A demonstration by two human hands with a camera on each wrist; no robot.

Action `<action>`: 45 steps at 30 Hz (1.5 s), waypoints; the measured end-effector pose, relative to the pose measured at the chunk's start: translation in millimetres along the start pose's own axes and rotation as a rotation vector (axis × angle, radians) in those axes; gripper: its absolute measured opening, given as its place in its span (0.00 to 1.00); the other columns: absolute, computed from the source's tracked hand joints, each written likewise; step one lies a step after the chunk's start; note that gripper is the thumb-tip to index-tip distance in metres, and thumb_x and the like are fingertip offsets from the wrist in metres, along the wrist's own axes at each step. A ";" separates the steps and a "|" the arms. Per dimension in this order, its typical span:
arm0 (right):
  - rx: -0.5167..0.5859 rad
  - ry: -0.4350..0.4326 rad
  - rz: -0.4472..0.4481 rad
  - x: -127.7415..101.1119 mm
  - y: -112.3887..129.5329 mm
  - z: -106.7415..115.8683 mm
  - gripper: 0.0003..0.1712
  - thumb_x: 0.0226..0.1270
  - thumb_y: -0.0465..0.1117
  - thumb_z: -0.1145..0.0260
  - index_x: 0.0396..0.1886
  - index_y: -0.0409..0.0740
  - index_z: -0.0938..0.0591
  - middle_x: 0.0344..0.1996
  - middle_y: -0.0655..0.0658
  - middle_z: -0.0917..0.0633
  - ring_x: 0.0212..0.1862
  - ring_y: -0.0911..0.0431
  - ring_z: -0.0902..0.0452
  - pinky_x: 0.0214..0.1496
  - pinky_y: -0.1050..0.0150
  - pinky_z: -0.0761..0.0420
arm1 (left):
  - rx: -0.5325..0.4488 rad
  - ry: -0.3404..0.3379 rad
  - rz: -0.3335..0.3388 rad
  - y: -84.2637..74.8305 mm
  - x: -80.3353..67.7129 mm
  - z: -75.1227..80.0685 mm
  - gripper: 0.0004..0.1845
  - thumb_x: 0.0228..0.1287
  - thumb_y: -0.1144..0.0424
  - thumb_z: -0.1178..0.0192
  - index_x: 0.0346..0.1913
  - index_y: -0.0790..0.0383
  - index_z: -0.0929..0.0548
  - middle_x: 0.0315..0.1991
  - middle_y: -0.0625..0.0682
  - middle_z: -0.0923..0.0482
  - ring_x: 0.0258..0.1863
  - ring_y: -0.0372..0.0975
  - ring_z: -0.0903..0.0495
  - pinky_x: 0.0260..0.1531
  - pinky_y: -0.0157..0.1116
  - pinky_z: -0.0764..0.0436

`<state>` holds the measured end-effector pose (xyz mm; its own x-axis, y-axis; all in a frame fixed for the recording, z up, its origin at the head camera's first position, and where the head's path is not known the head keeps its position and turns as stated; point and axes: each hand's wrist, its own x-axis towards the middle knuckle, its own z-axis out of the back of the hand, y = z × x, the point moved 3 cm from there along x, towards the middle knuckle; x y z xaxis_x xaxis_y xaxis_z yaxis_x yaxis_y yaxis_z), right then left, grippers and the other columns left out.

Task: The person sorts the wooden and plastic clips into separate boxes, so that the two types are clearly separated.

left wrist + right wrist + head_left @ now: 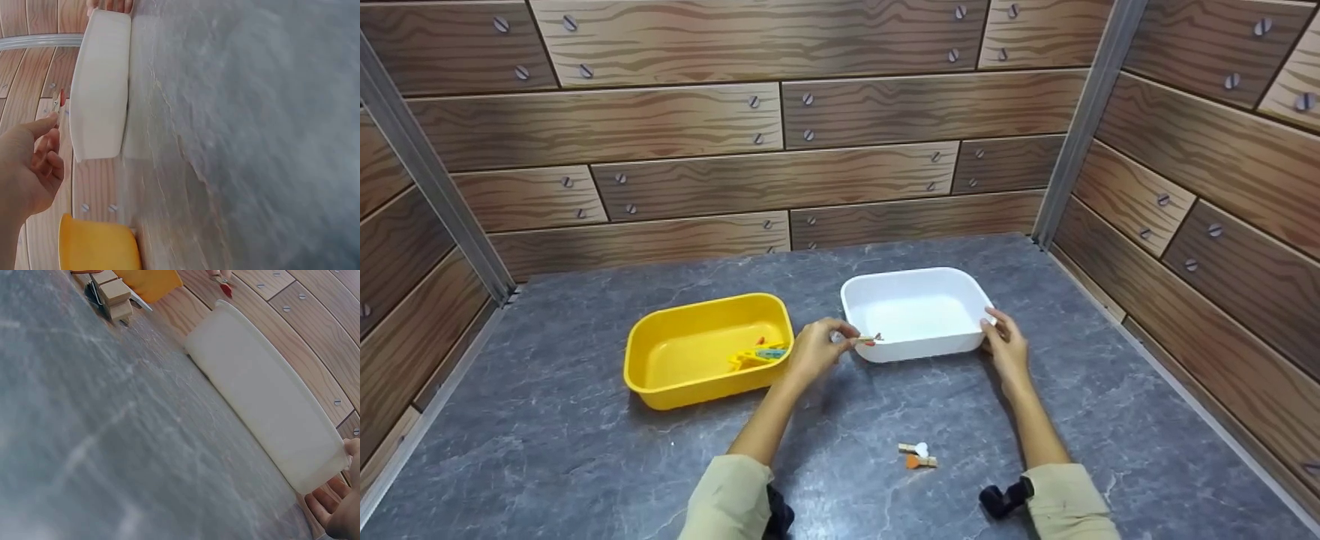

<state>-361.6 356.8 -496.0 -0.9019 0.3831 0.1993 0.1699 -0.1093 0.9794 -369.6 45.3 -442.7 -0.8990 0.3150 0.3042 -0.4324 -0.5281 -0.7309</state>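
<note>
My left hand [814,351] pinches a small wooden clothespin [868,340] with a red decoration between thumb and fingertips. It holds the clothespin above the near left rim of the white tub [937,347]; the left wrist view shows the red piece [62,98] beyond the thumb. My right hand [1006,346] grips the tub's right end, thumb at the rim and fingers spread along the outside wall. On the table in front lie two small wooden clothespins, one with a white heart [921,449] and one with an orange heart [913,462].
Left of the white tub stands a yellow tub [690,395]. Several yellow clips [746,360] and a blue one [770,353] lie at its right end, partly behind the left hand. Wood-patterned walls [682,127] enclose the grey marbled table [585,465].
</note>
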 end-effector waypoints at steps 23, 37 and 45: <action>0.018 0.008 -0.011 -2.5 -1.7 1.3 0.24 0.70 0.42 0.44 0.62 0.36 0.32 0.57 0.37 0.29 0.50 0.56 0.31 0.50 0.63 0.25 | -0.004 -0.148 0.058 2.6 26.9 -34.0 0.04 0.54 0.63 0.34 0.32 0.57 0.13 0.28 0.44 0.18 0.22 0.33 0.29 0.23 0.32 0.29; 0.018 0.000 0.003 -0.8 0.1 0.2 0.24 0.70 0.42 0.45 0.62 0.37 0.32 0.57 0.38 0.29 0.50 0.54 0.31 0.53 0.57 0.26 | -0.242 -0.239 0.086 7.0 24.5 -37.4 0.05 0.53 0.68 0.34 0.33 0.65 0.14 0.29 0.51 0.17 0.28 0.38 0.26 0.29 0.34 0.28; 0.006 0.016 0.001 -2.7 0.2 0.2 0.25 0.70 0.44 0.45 0.62 0.38 0.32 0.57 0.37 0.29 0.51 0.53 0.31 0.53 0.56 0.27 | -0.273 -0.239 0.073 7.6 23.1 -38.1 0.06 0.52 0.69 0.34 0.33 0.68 0.15 0.30 0.53 0.17 0.30 0.40 0.24 0.31 0.34 0.28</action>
<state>-359.1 356.0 -496.4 -0.9080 0.3684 0.1994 0.1729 -0.1040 0.9794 -391.0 78.7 -464.5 -0.9315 0.0743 0.3562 -0.3614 -0.3026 -0.8819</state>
